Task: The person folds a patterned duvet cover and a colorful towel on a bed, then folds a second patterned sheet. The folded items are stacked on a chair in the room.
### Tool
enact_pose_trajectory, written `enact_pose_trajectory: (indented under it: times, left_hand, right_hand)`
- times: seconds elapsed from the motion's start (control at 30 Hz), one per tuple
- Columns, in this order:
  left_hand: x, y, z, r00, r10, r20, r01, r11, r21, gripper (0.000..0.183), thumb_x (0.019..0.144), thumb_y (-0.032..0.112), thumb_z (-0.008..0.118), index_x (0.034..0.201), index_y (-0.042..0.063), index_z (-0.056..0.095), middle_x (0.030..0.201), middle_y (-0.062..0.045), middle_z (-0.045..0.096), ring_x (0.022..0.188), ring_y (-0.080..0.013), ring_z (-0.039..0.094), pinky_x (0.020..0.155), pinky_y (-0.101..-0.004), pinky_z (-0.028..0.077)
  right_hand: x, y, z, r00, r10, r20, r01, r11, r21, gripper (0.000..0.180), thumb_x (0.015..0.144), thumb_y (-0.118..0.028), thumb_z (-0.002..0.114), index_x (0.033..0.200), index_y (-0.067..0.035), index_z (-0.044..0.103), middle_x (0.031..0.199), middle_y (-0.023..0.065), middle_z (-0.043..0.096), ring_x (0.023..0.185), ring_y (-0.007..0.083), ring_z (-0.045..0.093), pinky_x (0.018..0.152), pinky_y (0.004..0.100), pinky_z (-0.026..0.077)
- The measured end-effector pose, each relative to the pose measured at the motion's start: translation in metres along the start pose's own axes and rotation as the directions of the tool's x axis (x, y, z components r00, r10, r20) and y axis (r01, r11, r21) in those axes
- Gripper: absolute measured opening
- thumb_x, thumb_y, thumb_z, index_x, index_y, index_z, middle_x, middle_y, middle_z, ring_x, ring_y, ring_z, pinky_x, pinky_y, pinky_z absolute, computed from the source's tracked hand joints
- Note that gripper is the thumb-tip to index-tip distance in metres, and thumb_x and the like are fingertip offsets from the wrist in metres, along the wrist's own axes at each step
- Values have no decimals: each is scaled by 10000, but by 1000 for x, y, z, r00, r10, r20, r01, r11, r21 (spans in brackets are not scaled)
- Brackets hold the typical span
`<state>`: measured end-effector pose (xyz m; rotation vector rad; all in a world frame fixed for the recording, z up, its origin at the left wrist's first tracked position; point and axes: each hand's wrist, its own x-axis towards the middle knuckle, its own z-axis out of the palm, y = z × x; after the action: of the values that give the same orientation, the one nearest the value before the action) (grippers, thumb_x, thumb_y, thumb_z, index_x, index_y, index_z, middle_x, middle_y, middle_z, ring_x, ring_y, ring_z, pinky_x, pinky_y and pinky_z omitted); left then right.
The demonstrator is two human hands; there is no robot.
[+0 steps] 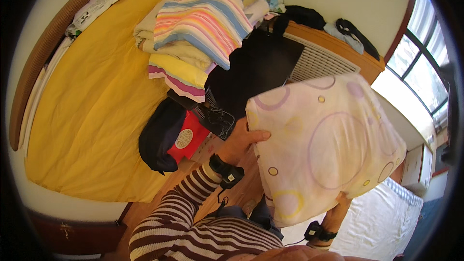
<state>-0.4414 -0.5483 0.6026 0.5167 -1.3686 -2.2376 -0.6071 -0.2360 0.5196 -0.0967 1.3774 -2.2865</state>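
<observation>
A pillow in a pale pink case with circle patterns (333, 145) is held up in front of me, tilted. My left hand (250, 137) grips its left edge, thumb on top and fingers hidden behind. At its lower right edge is my right hand (340, 203), mostly hidden by the pillow, its fingers closed on the fabric. Both wrists wear black devices with cables. Left of the pillow, folded quilts (181, 49) with a striped cloth (203, 25) on top lie on a yellow sheet (87, 116).
A black cloth (253, 69) lies beyond the pillow, near a wooden cabinet (369, 64). A dark garment (156, 141) and a red bag (188, 137) are by the bed edge. A white-covered bed (380, 217) stands at lower right, below a window (420, 54).
</observation>
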Motion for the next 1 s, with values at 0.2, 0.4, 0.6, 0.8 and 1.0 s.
enact_pose_trajectory:
  times: [0.2, 0.4, 0.6, 0.8, 1.0]
  left_hand:
    - [35, 81, 26, 935, 324, -144, -301, 940, 163, 594, 830, 126, 762, 1362, -31, 552, 1211, -86, 687, 1049, -168, 662, 937, -314, 521]
    - [66, 145, 34, 754, 624, -204, -566, 776, 278, 636, 753, 75, 813, 1328, -43, 565, 1178, -111, 691, 1038, -193, 663, 905, -332, 539]
    - [85, 206, 21, 549, 805, -224, -698, 589, 408, 634, 742, 66, 844, 1306, -42, 576, 1165, -127, 699, 1044, -212, 679, 920, -364, 558]
    - [99, 266, -22, 374, 918, -130, -722, 376, 581, 583, 824, 141, 826, 1320, -22, 566, 1231, -127, 679, 1094, -220, 673, 954, -357, 547]
    - [141, 353, -81, 319, 936, 148, -754, 156, 637, 891, 1052, 485, 540, 1620, -33, 89, 1635, -142, 339, 1510, -290, 311, 1224, -399, 283]
  right_hand:
    - [126, -25, 47, 980, -82, 182, 90, 995, -37, 749, 736, -87, 577, 1463, 18, 432, 1336, 160, 597, 1185, 301, 633, 999, 398, 546]
    - [245, -58, 122, 609, -326, 723, 793, 249, -556, 283, 864, -106, 610, 1088, 23, 727, 1153, 216, 742, 1098, 364, 700, 959, 419, 525]
    - [320, -48, 254, 732, -356, 581, 561, 799, -218, 319, 955, -119, 610, 1200, 76, 671, 1197, 187, 724, 1060, 292, 699, 917, 389, 547]
    - [362, -31, 385, 642, -372, 670, 467, 883, 43, 374, 932, -11, 585, 1279, 126, 597, 1268, 199, 670, 1163, 288, 669, 961, 360, 563]
    - [394, -6, 545, 496, -314, 810, 27, 937, 347, 388, 984, -56, 568, 1343, 88, 546, 1291, 192, 653, 1188, 281, 654, 1007, 407, 559]
